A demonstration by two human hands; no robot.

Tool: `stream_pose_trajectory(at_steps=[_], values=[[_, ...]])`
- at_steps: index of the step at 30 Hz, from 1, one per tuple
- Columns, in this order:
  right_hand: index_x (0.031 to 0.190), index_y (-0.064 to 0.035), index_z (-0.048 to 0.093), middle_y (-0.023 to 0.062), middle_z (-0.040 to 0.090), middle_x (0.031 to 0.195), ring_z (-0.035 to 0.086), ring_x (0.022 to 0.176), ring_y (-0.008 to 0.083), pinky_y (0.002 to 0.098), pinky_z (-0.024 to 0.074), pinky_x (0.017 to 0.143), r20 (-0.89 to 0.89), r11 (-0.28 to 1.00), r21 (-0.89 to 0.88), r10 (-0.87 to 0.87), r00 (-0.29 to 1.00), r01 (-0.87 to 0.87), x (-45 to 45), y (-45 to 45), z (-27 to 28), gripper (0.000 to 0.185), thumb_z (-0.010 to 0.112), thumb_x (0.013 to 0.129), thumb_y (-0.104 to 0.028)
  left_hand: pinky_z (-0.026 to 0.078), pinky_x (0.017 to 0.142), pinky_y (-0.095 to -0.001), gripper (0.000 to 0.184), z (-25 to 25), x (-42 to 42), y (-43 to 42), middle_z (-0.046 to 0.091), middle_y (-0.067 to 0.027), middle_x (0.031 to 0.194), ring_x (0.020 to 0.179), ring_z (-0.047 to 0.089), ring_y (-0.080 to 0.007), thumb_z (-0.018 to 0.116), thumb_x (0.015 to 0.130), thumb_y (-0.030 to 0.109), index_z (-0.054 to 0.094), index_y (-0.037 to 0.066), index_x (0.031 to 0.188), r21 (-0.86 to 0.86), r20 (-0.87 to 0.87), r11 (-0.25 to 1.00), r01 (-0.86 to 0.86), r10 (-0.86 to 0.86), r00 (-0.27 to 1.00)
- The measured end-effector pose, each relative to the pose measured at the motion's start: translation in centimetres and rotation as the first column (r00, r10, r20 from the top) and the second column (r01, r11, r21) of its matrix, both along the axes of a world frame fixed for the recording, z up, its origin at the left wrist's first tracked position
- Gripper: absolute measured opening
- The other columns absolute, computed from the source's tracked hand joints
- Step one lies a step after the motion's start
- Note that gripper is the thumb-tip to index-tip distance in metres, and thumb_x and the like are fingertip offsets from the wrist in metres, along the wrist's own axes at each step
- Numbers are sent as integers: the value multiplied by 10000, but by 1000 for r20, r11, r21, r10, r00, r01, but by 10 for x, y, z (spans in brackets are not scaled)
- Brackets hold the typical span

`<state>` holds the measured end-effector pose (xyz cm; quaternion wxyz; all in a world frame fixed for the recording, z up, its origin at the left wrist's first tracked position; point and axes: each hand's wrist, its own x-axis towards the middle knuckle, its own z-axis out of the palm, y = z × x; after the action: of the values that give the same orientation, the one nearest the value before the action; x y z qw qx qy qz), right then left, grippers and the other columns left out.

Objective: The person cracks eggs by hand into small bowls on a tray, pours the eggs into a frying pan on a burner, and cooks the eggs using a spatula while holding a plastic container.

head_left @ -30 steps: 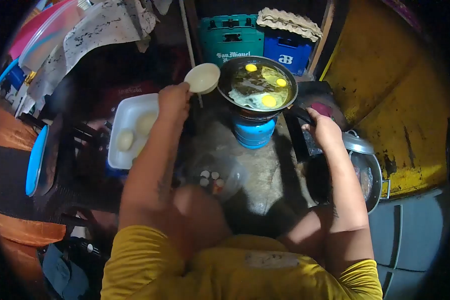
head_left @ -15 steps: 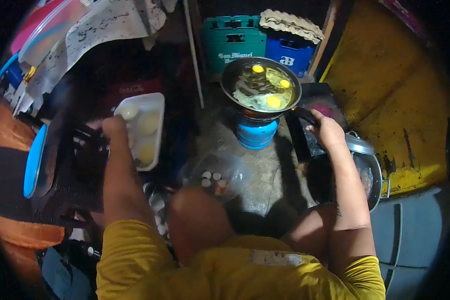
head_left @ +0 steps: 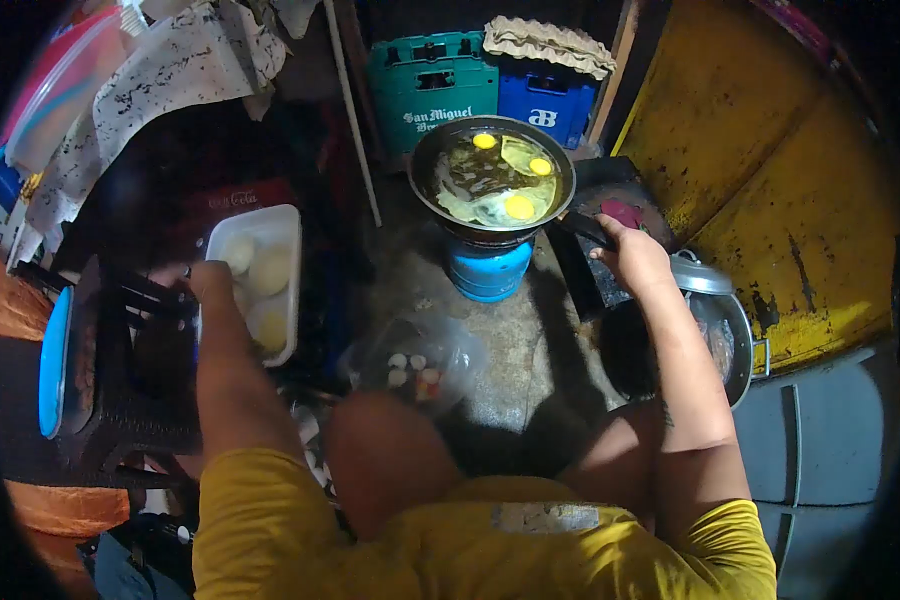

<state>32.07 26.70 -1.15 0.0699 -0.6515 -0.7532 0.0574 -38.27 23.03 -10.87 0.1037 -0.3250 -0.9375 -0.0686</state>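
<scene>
My right hand (head_left: 635, 258) is closed around the black handle (head_left: 587, 229) of a frying pan (head_left: 422, 190). Three bright yolks with pale, spreading whites lie in the pan; one egg (head_left: 519, 207) is nearest me. Under the pan stands a small stove on a blue gas canister (head_left: 489, 272). My left hand (head_left: 210, 282) is at the left edge of a white tray (head_left: 288, 290), overlapping its rim. Round pale pieces, some yellowish, lie in the tray. The left fingers are mostly hidden and dim, so their grip is unclear.
A clear plastic bag (head_left: 450, 350) with eggshells (head_left: 398, 361) lies on the floor before my knees. Behind the stove stand a green crate (head_left: 435, 90) and a blue crate (head_left: 545, 100) topped by egg cartons (head_left: 550, 45). A metal pot (head_left: 738, 350) with its lid is at right.
The whole view has shifted a little, so most things appear further left. My right hand keeps its hold on the pan handle, and my left hand stays by the tray.
</scene>
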Motion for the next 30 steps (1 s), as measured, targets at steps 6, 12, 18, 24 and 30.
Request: stream_pose_trajectory(at_steps=[6,12,18,24,30], values=[[1361,-204,531,191,680,1055,646,993,377,460,508,837,-14,1000,-7,21,1000,-21,3,2,-2,601,751,810,-298,527,825,-458,342,49,92,-15,699,-233,960,906,679,-399,629,821,241,691,-29,1020,422,-73,903,77,-50,996],[1350,-209,545,179,679,1077,643,1006,372,454,512,844,6,1000,14,15,1000,-15,4,1,-3,578,747,815,-295,506,795,-386,290,87,219,-35,672,-141,902,817,645,-286,684,831,149,655,5,1081,791,-100,531,304,-379,920],[1346,-204,548,177,678,1088,642,1013,369,452,511,853,-12,1000,-2,11,1000,-11,2,-1,-1,563,739,824,-295,467,745,-240,238,123,354,-81,641,-35,917,809,573,-96,670,868,77,641,31,1100,899,146,369,237,-762,631],[1342,-201,549,177,679,1090,642,1022,367,454,511,856,4,1000,19,14,1000,-14,4,3,-7,563,741,822,-299,480,756,-237,271,100,421,-92,605,-21,908,848,569,-84,692,839,30,621,35,1100,894,290,399,205,-862,416],[1358,-217,542,168,677,1129,651,1039,349,456,523,866,23,1000,6,14,1000,-14,4,1,-6,574,734,829,-330,467,622,-245,269,46,410,-81,576,-45,903,663,527,-94,695,809,26,632,23,1071,876,86,313,367,-850,520]])
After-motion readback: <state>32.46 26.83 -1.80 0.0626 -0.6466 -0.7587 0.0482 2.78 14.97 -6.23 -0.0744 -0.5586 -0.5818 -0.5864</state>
